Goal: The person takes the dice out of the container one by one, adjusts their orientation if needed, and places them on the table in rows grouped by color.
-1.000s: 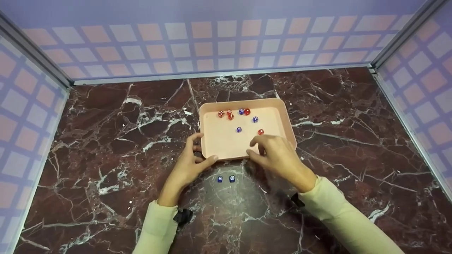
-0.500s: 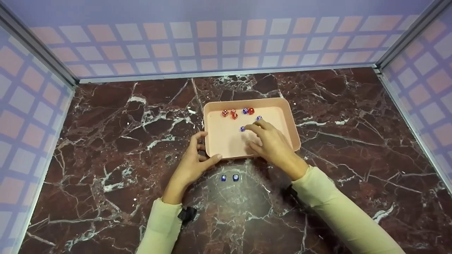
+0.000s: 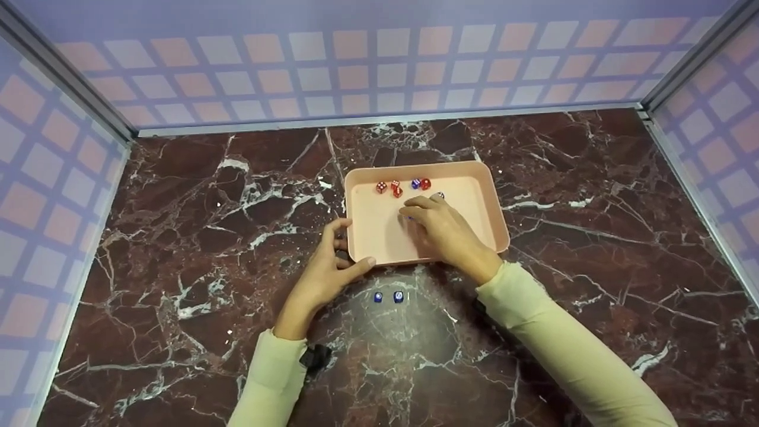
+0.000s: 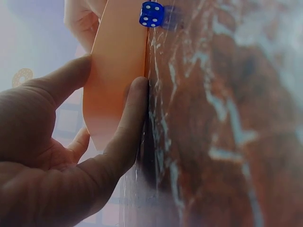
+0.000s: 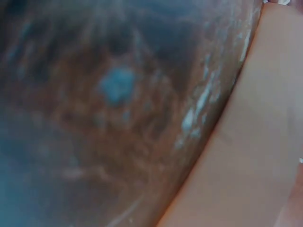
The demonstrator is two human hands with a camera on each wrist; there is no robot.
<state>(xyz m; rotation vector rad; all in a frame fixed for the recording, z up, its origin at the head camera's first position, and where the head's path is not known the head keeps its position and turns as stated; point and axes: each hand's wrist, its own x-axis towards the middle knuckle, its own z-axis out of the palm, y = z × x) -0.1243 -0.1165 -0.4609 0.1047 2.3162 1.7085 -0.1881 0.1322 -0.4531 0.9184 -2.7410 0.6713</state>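
Head view: the right hand (image 3: 446, 230) has shifted inward over the tray (image 3: 497, 213), its curled fingers now partly covering a blue die (image 3: 411, 217); I cannot tell whether they grip it. I judge this die the one being handled. Left wrist view: the left hand (image 4: 47, 156) holds the tray's corner between thumb and fingers; another die (image 4: 151, 14) rests on the bench (image 4: 227, 142). Right wrist view: tray wall and bench, blurred.

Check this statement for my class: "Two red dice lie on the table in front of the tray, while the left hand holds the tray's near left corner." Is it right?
Not quite: the two dice on the table in front of the tray are blue, as the head view shows. The left hand does hold that corner.
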